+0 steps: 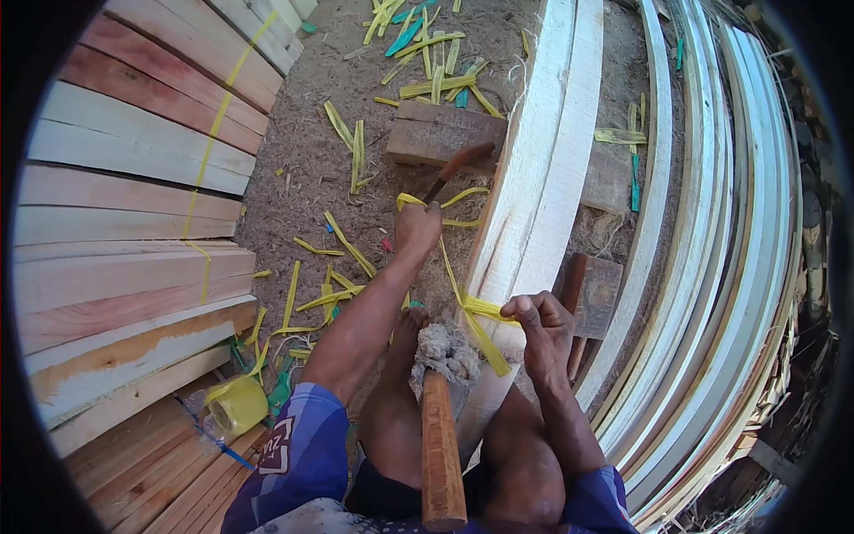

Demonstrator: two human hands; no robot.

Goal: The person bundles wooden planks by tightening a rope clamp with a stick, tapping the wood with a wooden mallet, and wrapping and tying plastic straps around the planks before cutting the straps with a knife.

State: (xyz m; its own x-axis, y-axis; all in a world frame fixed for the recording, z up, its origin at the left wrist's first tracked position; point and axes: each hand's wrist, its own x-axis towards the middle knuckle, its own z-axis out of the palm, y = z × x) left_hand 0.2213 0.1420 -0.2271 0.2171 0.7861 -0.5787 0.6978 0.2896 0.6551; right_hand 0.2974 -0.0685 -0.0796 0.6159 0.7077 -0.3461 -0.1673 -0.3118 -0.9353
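My left hand [418,230], closed in a fist, grips the yellow plastic strap [448,260], which runs taut down to the timber. A dark tool with a curved brown end [464,163] projects beyond this fist; its exact kind is unclear. Two long pale wooden boards [534,167] lie side by side before me. Around their near end passes the strap, crossing over itself with a loose tail hanging down. At its right side my right hand [547,330] pinches the strap between thumb and fingers. A wooden handle [440,447] rises between my knees, beneath a grey fibrous clump [446,354].
Stacked timber [133,160] borders the left, partly bound with yellow strap. Below it sits a yellow strap roll [237,404]. Several long pale strips [720,267] curve along the right. Wooden blocks [440,133] lie beneath the boards. Strap scraps [357,157] litter the ground.
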